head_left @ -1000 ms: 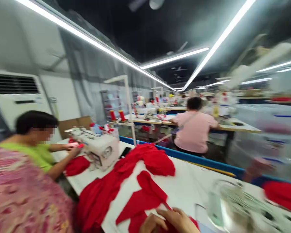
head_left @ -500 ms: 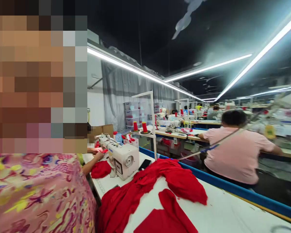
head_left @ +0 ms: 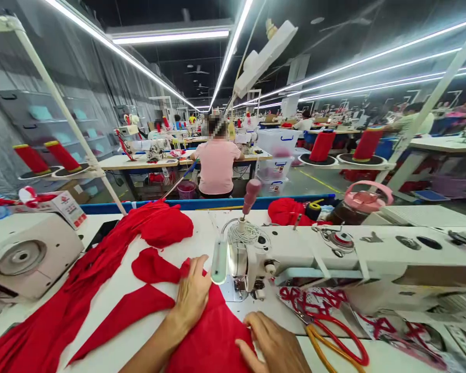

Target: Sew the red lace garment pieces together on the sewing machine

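Note:
A piece of red fabric (head_left: pixel 217 334) lies on the white table in front of me, one edge near the needle area of the sewing machine (head_left: pixel 248 259). My left hand (head_left: pixel 194 295) rests on this fabric just left of the presser foot, fingers stretched out over it. At the fabric's right edge is my right hand (head_left: pixel 274 339), its thumb and fingers apart and touching the cloth. Scissors (head_left: pixel 334 336) with red and orange handles lie to the right of that hand. A screwdriver (head_left: pixel 251 197) with a pink handle stands upright on the machine head.
More red fabric (head_left: pixel 101 264) is heaped along the left, beside a second sewing machine (head_left: pixel 27 259). A pink-lidded jug (head_left: pixel 367 199) and a red bundle (head_left: pixel 289 211) stand behind my machine. Red thread cones (head_left: pixel 322 145) sit on a stand. A person in pink (head_left: pixel 217 166) works ahead.
My view has swung right, away from the neighbouring person in a patterned top, to my own sewing machine. Both my hands are now visible on the red fabric.

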Motion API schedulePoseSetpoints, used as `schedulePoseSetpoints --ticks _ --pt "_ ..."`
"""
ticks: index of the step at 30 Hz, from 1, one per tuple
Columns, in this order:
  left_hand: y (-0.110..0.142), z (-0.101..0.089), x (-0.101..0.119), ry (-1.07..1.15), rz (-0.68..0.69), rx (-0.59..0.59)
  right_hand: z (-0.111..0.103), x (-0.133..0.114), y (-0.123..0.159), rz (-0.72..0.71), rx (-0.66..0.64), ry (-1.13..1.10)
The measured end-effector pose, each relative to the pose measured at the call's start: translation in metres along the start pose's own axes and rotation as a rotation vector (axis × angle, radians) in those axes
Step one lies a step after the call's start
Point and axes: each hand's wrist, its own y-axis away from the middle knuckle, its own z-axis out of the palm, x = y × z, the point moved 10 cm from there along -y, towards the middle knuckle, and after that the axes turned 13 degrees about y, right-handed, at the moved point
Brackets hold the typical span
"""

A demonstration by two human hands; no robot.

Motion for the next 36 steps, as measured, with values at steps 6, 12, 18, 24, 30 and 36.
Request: schedulePoseSetpoints --ticks 6,12,18,24,30,36 --pt "0.042 0.018 0.007 -0.048 0.043 -0.033 -0.012 -0.035 -0.006 -0.493 0.311 0.071" --pt "0.038 0.041 0.020 0.145 0.240 -0.128 -0.006 -0.022 0.008 -0.486 0.371 0.098" --pt "0.003 0.047 0.013 0.345 0.230 -0.303 -0.019 -0.022 -0.001 -0.451 0.492 0.111" --pt "0.010 0.037 0.026 0.280 0.229 -0.251 -0.019 -0.024 0.005 -0.448 0.564 0.100" --pt "0.041 0.043 0.036 0.225 0.200 -0.154 -0.007 -0.019 0.005 -0.421 0.388 0.025" --pt "0.061 0.027 0.032 0.041 0.287 0.066 -0.025 -0.018 -0.001 -0.388 0.350 0.044"
